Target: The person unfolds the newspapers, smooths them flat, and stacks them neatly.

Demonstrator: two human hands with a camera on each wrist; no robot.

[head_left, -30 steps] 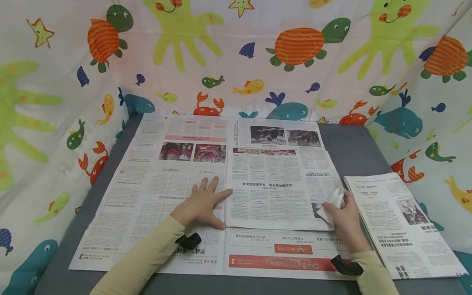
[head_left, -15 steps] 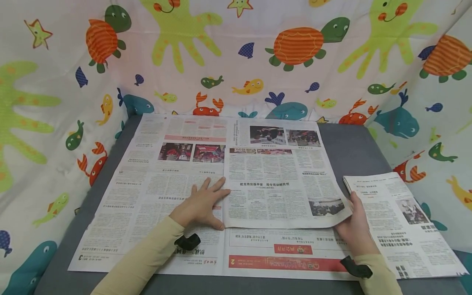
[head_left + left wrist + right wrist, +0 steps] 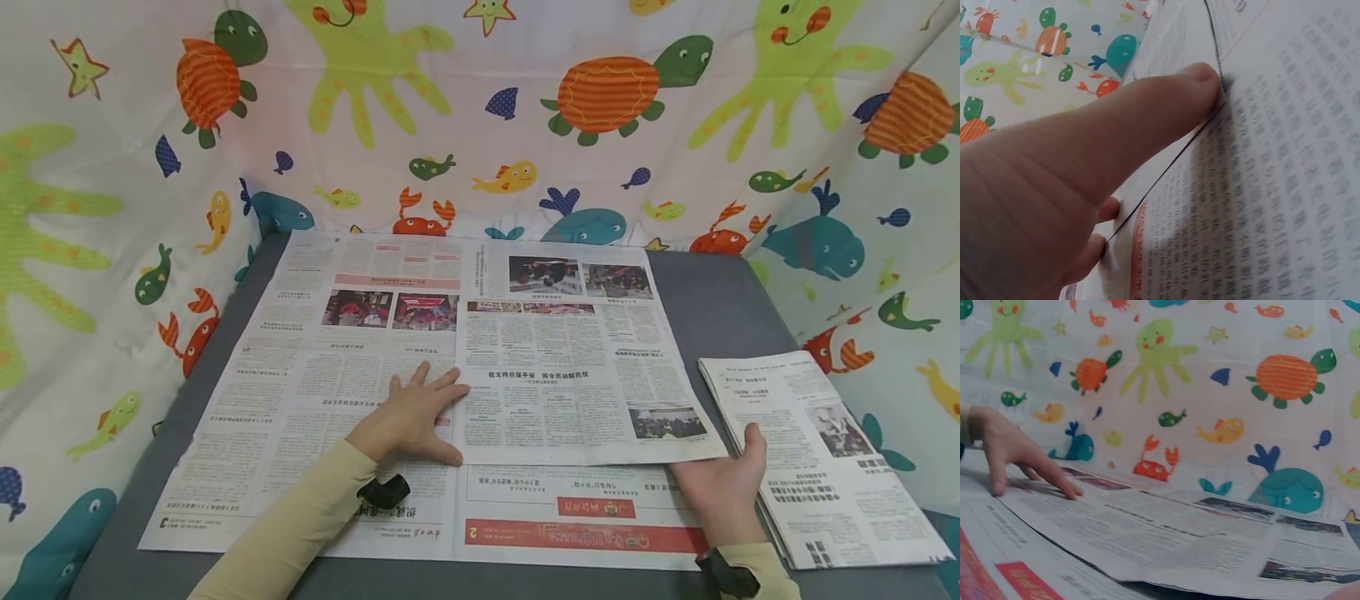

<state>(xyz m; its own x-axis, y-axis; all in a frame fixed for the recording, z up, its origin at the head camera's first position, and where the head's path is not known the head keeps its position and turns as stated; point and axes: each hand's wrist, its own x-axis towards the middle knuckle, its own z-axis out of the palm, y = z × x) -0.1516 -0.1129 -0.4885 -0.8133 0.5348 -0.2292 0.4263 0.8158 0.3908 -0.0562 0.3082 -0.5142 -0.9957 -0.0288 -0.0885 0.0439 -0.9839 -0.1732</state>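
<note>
Sea-animal curtain (image 3: 465, 100) hangs behind and at both sides of the grey desk (image 3: 712, 300). We record a newspaper spread (image 3: 300, 358) lying flat, with an upper sheet (image 3: 555, 408) over its right-hand page, bottom edge stopping short of the red banner (image 3: 585, 536). Pile of newspapers (image 3: 798, 433) just to the right.

Left hand (image 3: 408, 421): grip relaxed, fingers and thumb spread wide, nothing held; thumb tip at the upper sheet's lower left corner, as the left wrist view confirms. Right hand (image 3: 722, 483): palm up at the lower right corner, fingertips hidden beneath the paper, thumb raised clear; grip loose, no pinch visible. Right wrist view shows the near edge bowed slightly off the spread.

Our judgement: the step is straightening and settling this corner. We would press lightly on the left to anchor the sheet, spread the right-hand corner outward to take out the bow, then slip the fingers out low and level. Lifting or tugging could crease the paper or skew its edge.
</note>
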